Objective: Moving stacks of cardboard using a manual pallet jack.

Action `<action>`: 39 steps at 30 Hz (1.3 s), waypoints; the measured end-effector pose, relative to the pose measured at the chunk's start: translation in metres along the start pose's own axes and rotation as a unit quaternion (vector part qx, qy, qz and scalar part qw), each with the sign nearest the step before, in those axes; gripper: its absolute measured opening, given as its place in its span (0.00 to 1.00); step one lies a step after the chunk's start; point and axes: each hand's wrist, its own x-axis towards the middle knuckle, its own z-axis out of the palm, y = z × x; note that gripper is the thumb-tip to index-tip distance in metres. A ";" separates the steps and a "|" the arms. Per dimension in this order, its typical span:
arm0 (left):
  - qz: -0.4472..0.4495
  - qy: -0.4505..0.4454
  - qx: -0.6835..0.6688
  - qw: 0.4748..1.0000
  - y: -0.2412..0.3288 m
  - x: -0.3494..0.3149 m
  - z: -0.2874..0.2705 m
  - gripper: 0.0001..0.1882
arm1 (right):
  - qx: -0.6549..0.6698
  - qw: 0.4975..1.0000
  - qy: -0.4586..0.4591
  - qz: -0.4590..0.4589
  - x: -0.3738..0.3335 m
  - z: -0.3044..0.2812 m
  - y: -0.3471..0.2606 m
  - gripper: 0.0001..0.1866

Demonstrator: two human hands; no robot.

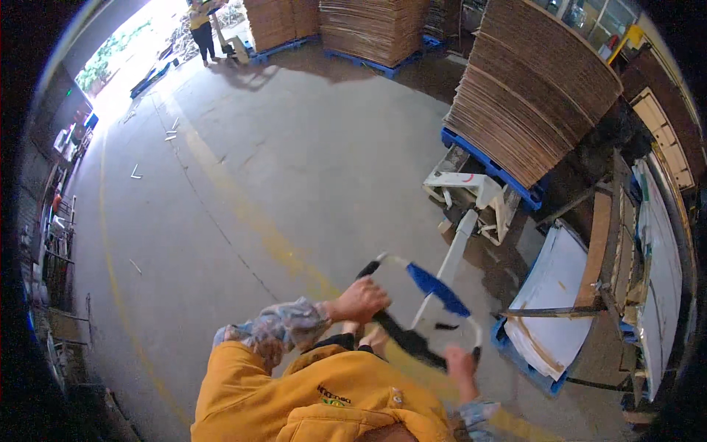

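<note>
The loop handle [438,289] of a white pallet truck [471,190] is right of centre, in front of a person in a yellow jacket [324,398]. The left hand [361,300] is closed in a fist around its left side; the right hand [462,365] seems curled at its lower right corner, though blur hides the fingers. A shaft [458,243] joins handle to truck, which stands at the near end of a blue pallet [490,162] bearing a tall stack of brown cardboard [534,92]; the forks are out of sight. The stack looks tilted, partly perhaps from lens bend; a jerk or sharp turn could make its sheets slide. To the right, near the truck, white sheets [552,295] lie low beside a rack [618,258]: swinging that way might clip them. Loose strips [135,172] on the floor could jam a wheel, and at the far doorway stands another person [200,29]
</note>
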 end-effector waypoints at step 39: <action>-0.540 0.154 -0.211 0.800 -0.343 -1.004 -0.139 0.21 | 0.373 0.847 -0.237 0.296 -0.036 0.554 -0.568 0.26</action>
